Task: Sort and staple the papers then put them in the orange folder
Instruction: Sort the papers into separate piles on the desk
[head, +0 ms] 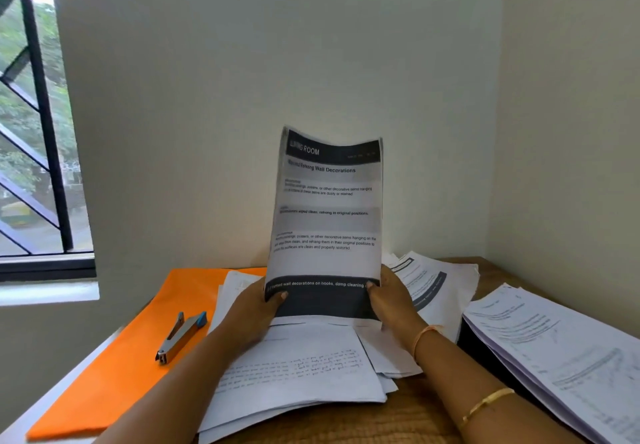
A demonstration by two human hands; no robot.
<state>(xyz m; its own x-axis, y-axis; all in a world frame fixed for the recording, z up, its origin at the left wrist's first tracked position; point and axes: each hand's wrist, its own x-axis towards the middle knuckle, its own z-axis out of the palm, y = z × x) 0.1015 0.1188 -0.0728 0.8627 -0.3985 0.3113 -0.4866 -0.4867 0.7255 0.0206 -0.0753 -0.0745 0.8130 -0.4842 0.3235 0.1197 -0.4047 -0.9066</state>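
I hold a printed sheet headed "Living Room" (pixel 327 215) upright above the desk. My left hand (pixel 254 308) grips its lower left corner and my right hand (pixel 391 296) grips its lower right corner. Below it lies a loose pile of white printed papers (pixel 304 371). The orange folder (pixel 128 360) lies flat at the left of the desk. A silver stapler with a blue end (pixel 181 338) rests on the folder, apart from both hands.
More printed sheets (pixel 436 284) fan out behind my right hand. A thick stack of papers (pixel 568 357) sits on a dark object at the right. The wooden desk (pixel 415 419) stands in a wall corner, with a barred window (pixel 31 124) at the left.
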